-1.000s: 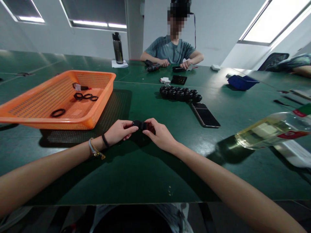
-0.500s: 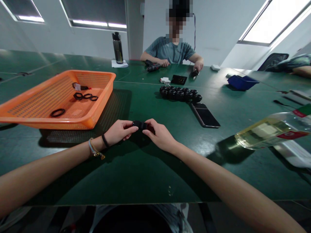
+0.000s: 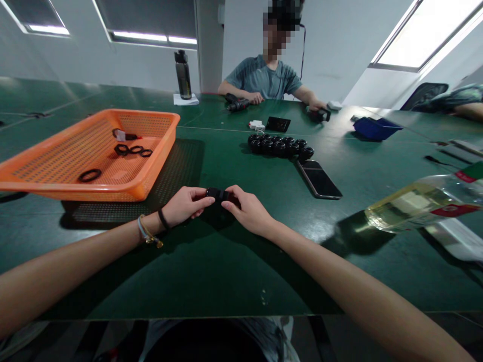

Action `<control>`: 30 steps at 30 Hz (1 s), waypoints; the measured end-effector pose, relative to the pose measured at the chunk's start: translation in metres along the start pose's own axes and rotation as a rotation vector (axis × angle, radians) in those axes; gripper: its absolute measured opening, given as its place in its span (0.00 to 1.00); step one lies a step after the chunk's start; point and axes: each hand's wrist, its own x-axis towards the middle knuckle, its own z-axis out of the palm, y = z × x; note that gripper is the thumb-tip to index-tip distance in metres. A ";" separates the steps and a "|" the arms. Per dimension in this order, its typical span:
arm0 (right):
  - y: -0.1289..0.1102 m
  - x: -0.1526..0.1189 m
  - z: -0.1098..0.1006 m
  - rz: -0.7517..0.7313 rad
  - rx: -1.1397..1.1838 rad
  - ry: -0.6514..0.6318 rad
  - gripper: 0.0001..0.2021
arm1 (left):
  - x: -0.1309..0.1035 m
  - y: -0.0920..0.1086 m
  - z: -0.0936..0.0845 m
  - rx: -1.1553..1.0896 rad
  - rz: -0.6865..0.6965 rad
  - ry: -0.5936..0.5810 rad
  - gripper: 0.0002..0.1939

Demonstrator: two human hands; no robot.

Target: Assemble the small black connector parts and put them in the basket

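Observation:
Between my two hands is a small black cylindrical fitting, held level just above the green table. My left hand pinches its left end between thumb and fingers. On the other end, the thumb and fingers of my right hand are closed. Fingertips cover both ends, so the fitting's exact kind does not show. Beyond my right hand lies a cluster of glossy black round parts, set close together in rows.
An orange basket with several black rings stands left. Right are a phone, a bottle of yellow liquid and a blue bin. Across the table, a person sits near a power drill and a dark flask.
My hands and the black fitting look the same. The person across has moved one hand to the right along the table with a dark object, and the head has shifted slightly.

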 end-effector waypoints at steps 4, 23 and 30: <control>-0.001 -0.001 -0.001 0.004 0.002 -0.009 0.07 | 0.000 0.001 0.000 0.009 0.000 0.001 0.10; -0.002 -0.001 -0.001 0.017 -0.012 -0.017 0.08 | -0.001 0.001 0.000 0.018 0.007 -0.004 0.10; -0.002 0.000 -0.001 0.012 -0.018 -0.021 0.08 | -0.001 0.003 0.000 0.017 -0.001 0.005 0.10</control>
